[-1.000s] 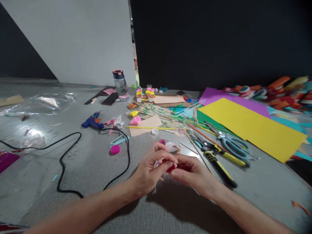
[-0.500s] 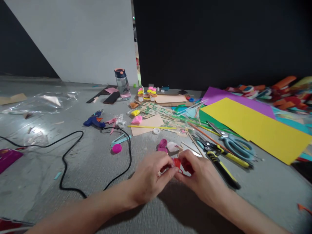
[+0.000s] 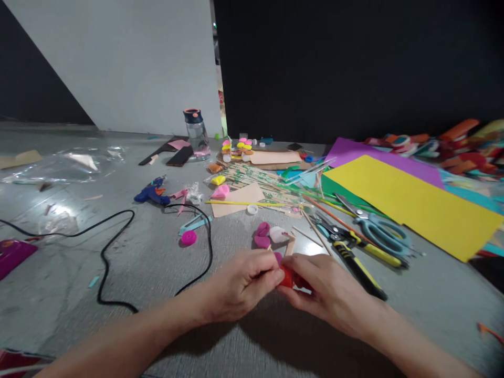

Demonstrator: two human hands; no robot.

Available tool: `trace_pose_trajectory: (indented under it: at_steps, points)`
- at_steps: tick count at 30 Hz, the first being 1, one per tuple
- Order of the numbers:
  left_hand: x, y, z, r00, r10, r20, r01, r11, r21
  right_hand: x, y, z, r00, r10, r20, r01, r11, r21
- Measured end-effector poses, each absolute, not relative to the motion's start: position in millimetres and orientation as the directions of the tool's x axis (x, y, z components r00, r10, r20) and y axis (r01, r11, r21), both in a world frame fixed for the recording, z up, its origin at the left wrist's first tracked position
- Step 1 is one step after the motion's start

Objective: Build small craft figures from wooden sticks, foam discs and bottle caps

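In the head view, I'd take the yellow-and-black pliers (image 3: 344, 252) as my marker. Left of them, at about the level of their handle ends, a small red piece (image 3: 287, 278) sits between the person's two hands. The left hand (image 3: 242, 286) pinches its near side, thumb pressed to index finger; the right hand (image 3: 334, 289) has thumb and curled fingers on the other side, its knuckles just beside the pliers' black handle, so there's little room that way. The red piece's far edge is partly hidden by the fingers. Beyond the hands, left of the pliers' tips, lie magenta rolls (image 3: 262, 234) and a white piece (image 3: 277, 234). Farther left, a wide stretch of grey table (image 3: 232, 236) reaches to the black cord (image 3: 211, 247), which passes behind the left forearm. Right of the pliers, scissors (image 3: 384, 234) lie close by, then the yellow sheet's edge (image 3: 417, 205).
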State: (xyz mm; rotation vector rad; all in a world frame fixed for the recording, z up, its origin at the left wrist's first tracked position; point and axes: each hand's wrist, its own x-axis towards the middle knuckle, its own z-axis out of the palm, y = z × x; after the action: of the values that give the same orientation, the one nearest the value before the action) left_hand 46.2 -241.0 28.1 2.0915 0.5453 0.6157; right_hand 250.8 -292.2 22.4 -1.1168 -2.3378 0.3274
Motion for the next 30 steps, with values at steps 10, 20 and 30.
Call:
trace_pose_trajectory:
  at_steps: [10,20,30]
  points:
    - [49,-252,28,0.722,0.67,0.172,0.031,-0.279,0.96,246,-292,27,-0.538,0.843,-0.006,0.157,0.093,-0.983]
    - [45,-239,13,0.765,0.386,0.516,0.24,-0.914,0.328,238,-302,15,-0.248,0.94,0.234,0.772,0.338,-0.539]
    - [34,-230,31,0.822,-0.053,0.567,-0.097,-0.994,0.048,257,-283,22,-0.302,0.909,-0.289,0.175,-0.245,-0.954]
